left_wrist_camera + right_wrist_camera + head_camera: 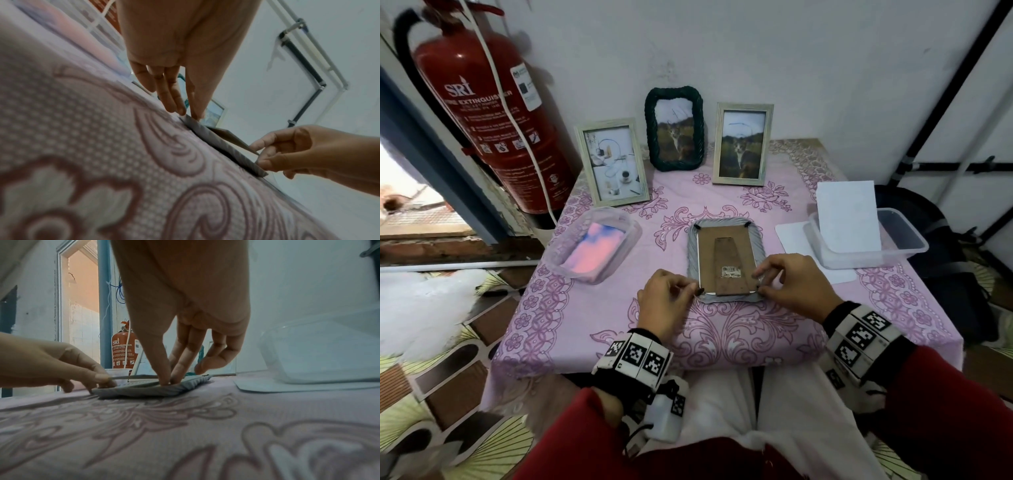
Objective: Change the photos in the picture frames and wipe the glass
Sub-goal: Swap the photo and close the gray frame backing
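A grey picture frame [725, 229] lies face down in the middle of the pink tablecloth, its brown backing board [727, 260] and stand leg facing up. My left hand [697, 291] pinches the board's near left corner [123, 377], beside a black clip. My right hand [758, 282] pinches the near right corner, thumb on the frame rim [242, 160] and forefinger on the board [228, 138]. The board's near edge sits slightly raised above the frame [148, 388]. The glass and the photo are hidden underneath.
Three upright frames stand at the back: a pale one [613, 161], a green one [674, 128] and another pale one [743, 144]. A plastic tub with a pink cloth [592, 250] sits left, a tub holding white paper [866, 240] right. A fire extinguisher [493, 113] stands far left.
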`<action>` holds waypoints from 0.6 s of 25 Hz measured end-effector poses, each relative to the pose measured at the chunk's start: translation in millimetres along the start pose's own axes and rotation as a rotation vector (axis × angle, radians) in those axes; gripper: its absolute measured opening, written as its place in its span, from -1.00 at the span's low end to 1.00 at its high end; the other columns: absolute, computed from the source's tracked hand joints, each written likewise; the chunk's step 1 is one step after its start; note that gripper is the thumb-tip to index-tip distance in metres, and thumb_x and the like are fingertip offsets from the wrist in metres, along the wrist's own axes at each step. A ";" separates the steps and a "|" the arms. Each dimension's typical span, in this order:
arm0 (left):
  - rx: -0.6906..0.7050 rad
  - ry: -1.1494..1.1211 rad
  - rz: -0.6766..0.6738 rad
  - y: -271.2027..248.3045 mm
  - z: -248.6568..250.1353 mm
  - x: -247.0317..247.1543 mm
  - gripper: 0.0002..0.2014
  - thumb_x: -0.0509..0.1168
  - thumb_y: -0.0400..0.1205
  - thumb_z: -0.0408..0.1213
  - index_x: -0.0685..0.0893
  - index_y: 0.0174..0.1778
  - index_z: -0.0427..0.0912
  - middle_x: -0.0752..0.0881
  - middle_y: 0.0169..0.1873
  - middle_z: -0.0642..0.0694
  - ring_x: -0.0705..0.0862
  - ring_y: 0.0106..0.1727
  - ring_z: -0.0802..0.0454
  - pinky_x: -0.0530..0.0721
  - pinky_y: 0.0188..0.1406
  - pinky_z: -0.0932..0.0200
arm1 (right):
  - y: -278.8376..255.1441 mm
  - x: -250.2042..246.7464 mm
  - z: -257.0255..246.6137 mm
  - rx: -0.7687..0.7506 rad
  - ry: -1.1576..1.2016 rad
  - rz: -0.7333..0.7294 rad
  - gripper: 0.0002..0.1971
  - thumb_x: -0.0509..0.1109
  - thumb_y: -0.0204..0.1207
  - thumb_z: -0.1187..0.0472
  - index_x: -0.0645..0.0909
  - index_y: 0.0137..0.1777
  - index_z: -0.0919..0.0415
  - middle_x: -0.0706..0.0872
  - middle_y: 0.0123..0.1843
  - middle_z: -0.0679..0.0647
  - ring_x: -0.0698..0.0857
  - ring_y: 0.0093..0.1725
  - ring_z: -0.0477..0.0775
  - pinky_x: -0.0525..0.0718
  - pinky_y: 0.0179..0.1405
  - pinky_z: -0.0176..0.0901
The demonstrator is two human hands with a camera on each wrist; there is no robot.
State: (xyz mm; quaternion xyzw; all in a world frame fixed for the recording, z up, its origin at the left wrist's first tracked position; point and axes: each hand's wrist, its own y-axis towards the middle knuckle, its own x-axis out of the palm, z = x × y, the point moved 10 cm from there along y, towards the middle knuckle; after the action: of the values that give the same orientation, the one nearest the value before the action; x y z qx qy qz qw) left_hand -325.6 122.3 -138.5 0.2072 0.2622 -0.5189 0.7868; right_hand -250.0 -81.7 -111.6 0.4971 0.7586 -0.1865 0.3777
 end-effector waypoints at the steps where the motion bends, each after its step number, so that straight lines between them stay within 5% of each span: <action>1: -0.013 -0.069 0.011 1.4 -2.4 -2.4 -0.86 0.36 0.58 -0.25 0.78 -0.03 -0.18 0.68 -0.03 -0.17 0.62 -0.06 0.02 0.55 0.13 0.11 | 2.2 -1.2 0.2 0.013 -0.001 0.001 -0.84 0.44 0.36 0.35 0.74 -0.09 0.15 0.76 -0.32 -0.02 0.65 -0.32 -0.11 0.63 -0.23 -0.16; 5: -0.084 -0.095 0.015 10.2 -12.4 -2.0 -0.69 0.33 0.61 -0.21 0.68 0.18 -0.32 0.71 0.03 -0.27 0.68 0.00 -0.04 0.52 0.00 0.30 | 12.9 -0.7 -5.2 0.032 0.071 -0.011 -0.78 0.33 0.46 0.42 0.76 -0.02 0.21 0.74 -0.20 0.00 0.51 -0.41 -0.26 0.45 -0.41 -0.56; 8: -0.096 -0.030 -0.078 17.2 -13.5 10.8 -0.65 0.40 0.55 -0.20 0.69 0.16 -0.37 0.68 0.05 -0.31 0.70 -0.03 -0.07 0.58 0.03 0.22 | 19.3 7.4 -15.1 0.017 0.142 -0.074 -0.79 0.36 0.50 0.42 0.76 0.05 0.24 0.78 -0.08 0.10 0.55 -0.35 -0.19 0.47 -0.33 -0.61; 11: -0.095 -0.048 -0.069 20.6 -10.2 12.1 -0.70 0.43 0.52 -0.31 0.68 0.11 -0.39 0.65 0.00 -0.29 0.64 -0.15 -0.03 0.57 -0.06 0.26 | 22.3 16.5 -22.3 -0.009 0.131 -0.135 -0.80 0.44 0.47 0.38 0.76 0.07 0.28 0.69 -0.13 -0.10 0.54 -0.29 -0.29 0.46 -0.29 -0.70; 13: -0.106 -0.176 -0.050 20.5 -7.7 12.2 -0.75 0.37 0.55 -0.39 0.65 0.10 -0.44 0.68 -0.07 -0.28 0.66 -0.16 -0.08 0.62 -0.08 0.24 | 24.6 19.2 -25.0 -0.030 0.080 -0.136 -0.78 0.46 0.45 0.36 0.76 0.09 0.26 0.53 -0.19 -0.17 0.48 -0.25 -0.30 0.42 -0.26 -0.72; 15: -0.151 -0.382 -0.080 17.0 -5.7 16.4 -0.80 0.29 0.60 -0.44 0.56 0.11 -0.43 0.69 -0.04 -0.37 0.71 -0.20 -0.22 0.73 -0.06 0.03 | 26.2 17.6 -26.7 -0.039 0.063 -0.109 -0.76 0.47 0.44 0.36 0.75 0.10 0.23 0.52 -0.07 0.00 0.44 -0.19 -0.27 0.37 -0.22 -0.77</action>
State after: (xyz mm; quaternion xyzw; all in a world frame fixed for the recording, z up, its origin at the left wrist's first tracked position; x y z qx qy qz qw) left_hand -305.8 120.5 -152.4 0.0349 0.1546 -0.5584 0.8143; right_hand -240.9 -41.9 -105.3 0.4531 0.7997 -0.1763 0.3522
